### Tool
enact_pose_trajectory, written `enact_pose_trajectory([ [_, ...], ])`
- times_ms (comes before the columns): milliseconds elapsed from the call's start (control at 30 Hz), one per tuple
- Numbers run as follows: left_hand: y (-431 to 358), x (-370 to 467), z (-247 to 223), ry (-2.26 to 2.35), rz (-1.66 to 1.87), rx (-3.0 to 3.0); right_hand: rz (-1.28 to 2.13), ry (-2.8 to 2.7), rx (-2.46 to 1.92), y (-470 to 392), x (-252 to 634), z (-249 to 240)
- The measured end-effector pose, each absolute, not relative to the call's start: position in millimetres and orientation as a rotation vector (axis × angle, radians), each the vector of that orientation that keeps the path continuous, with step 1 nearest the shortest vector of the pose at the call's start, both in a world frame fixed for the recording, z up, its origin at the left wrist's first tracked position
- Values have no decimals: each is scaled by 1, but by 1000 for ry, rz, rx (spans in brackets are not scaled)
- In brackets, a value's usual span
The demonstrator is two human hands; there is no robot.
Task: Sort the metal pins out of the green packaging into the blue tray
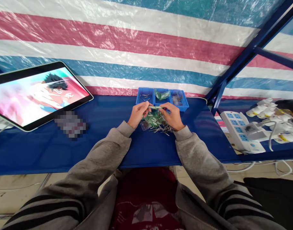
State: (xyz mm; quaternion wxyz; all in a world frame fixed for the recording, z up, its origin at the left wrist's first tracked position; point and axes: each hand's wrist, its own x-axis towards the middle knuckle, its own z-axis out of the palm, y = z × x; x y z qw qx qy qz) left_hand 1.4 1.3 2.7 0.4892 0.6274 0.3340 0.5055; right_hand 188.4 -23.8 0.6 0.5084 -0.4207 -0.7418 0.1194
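Note:
My left hand (138,114) and my right hand (171,116) are both closed, pinching opposite ends of a slim, pale green plastic packet (156,107). What is inside it is too small to make out. The packet is held level just in front of a blue three-part tray (183,108). Below my hands lies a loose pile of thin metal pins (162,128) mixed with green-tinted clear packets (154,119). In the tray, the left compartment has a few metal pins (144,95), the middle one green packets (162,95), and the right one clear plastic pieces (177,98).
A tablet (41,95) playing a cartoon leans at the left of the blue table (108,127), with a blurred-out object (71,125) by it. At right are a white power strip (240,131) and several white plugs (264,108). A striped plastic sheet (137,41) hangs behind.

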Motion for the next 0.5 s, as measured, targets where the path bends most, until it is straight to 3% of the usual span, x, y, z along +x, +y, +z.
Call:
enact_pose_trajectory([
  [267,4,0,1,828,1165,1604,684,-1606,-1018,-25,187,-3],
  [500,4,2,-1,781,1125,1347,309,-1799,-968,-25,189,2],
])
